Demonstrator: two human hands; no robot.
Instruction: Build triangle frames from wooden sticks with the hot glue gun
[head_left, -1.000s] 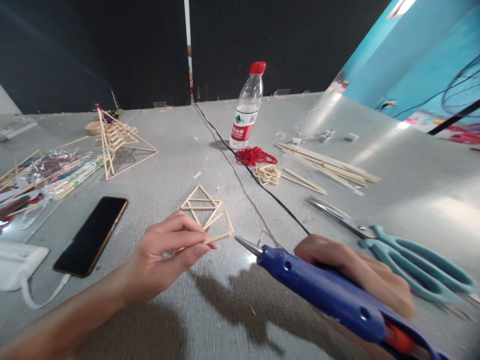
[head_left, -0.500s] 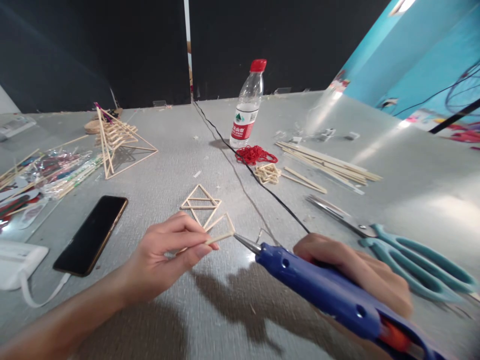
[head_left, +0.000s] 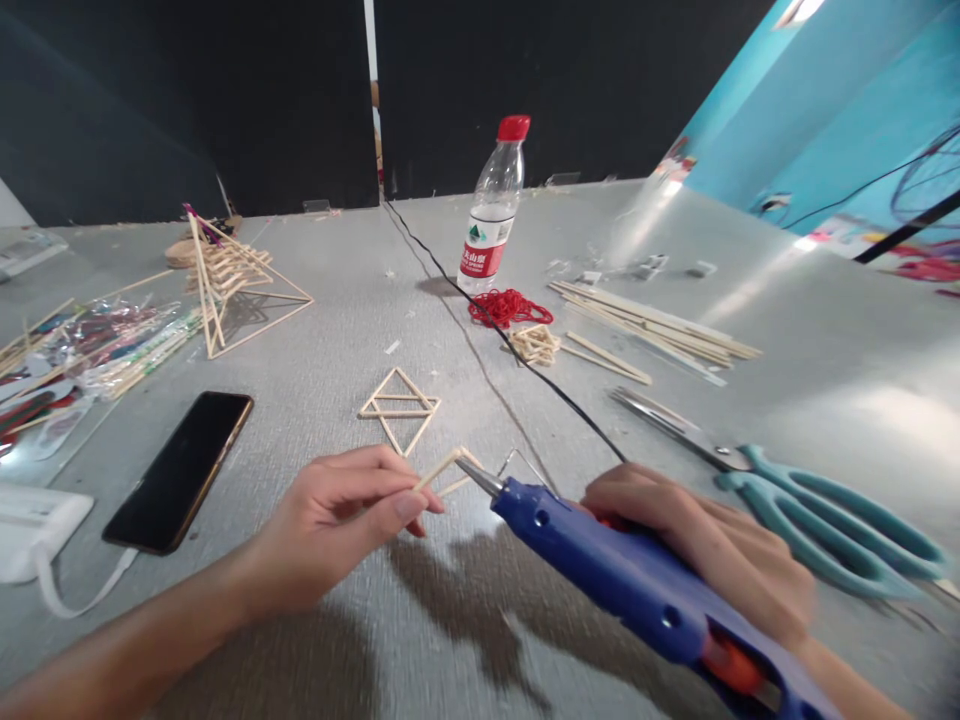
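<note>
Between the thumb and fingers of my left hand [head_left: 360, 510] is a small frame of thin wooden sticks [head_left: 442, 466], its angled corner sticking out to the right. My right hand [head_left: 697, 540] is wrapped around a blue hot glue gun [head_left: 600, 560] with an orange-red trigger. The gun's metal nozzle points left and is at the stick frame's corner; whether it touches, I cannot tell. Just beyond my left fingers, a diamond-shaped stick frame [head_left: 399, 411] with crossbars lies flat on the table.
Teal-handled scissors [head_left: 810, 510] lie right of the gun. A black cord [head_left: 555, 384] crosses the grey table. Behind are a water bottle [head_left: 489, 225], red string [head_left: 510, 308] and wooden sticks [head_left: 652, 325]. Left are a phone [head_left: 180, 470], a power bank [head_left: 45, 525] and a stick pyramid [head_left: 225, 280].
The stick frame in my left hand has turned, so its corner now faces differently. The glue gun has moved slightly left and its nozzle stays close to the sticks.
</note>
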